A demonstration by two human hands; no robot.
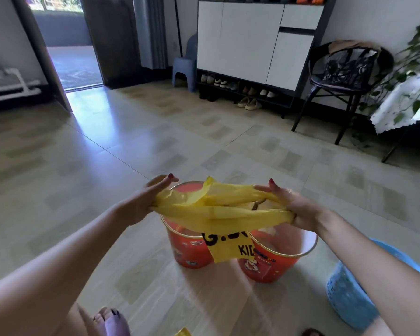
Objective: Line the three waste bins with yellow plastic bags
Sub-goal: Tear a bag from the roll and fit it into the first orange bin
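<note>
A thin yellow plastic bag with black lettering [218,212] is stretched out sideways in the air between the two hands, its long axis running left to right, level and just above the bins. Its mouth is pulled into flat bands, with one loose handle loop sticking up near the middle and a printed corner hanging down in front of the two red bins. The left hand [146,202] grips the bag's left end, fingers pushed inside the opening and the thumb extended above it; the right hand [291,207] holds the right end the same way, with the plastic wrapped round its fingers. Directly beneath the bag stand two round red plastic waste bins with printed pictures, side by side and touching: the left red bin [187,248] and the right red bin [277,260], both unlined. A blue perforated plastic waste bin [349,294] stands apart to the right, partly hidden by the right forearm. All three rest on the pale tiled floor [107,190]. Beyond stand a white shoe cabinet [247,40] and a dark round-backed chair [344,76].
</note>
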